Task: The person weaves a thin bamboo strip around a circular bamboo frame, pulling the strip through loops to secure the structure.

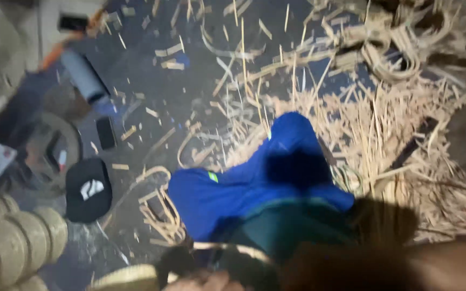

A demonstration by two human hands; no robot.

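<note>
At the bottom edge of the blurred head view, part of one hand [211,281] shows beside a pale woven cane strip [233,250] that curves over the person's blue-clad legs [254,183]; which hand it is, and whether its grip is spread or pressed together, I cannot tell. Cane shavings [384,140] litter the dark floor [146,81], with a black cap [87,189] and stacked woven baskets [12,242] at left.
</note>
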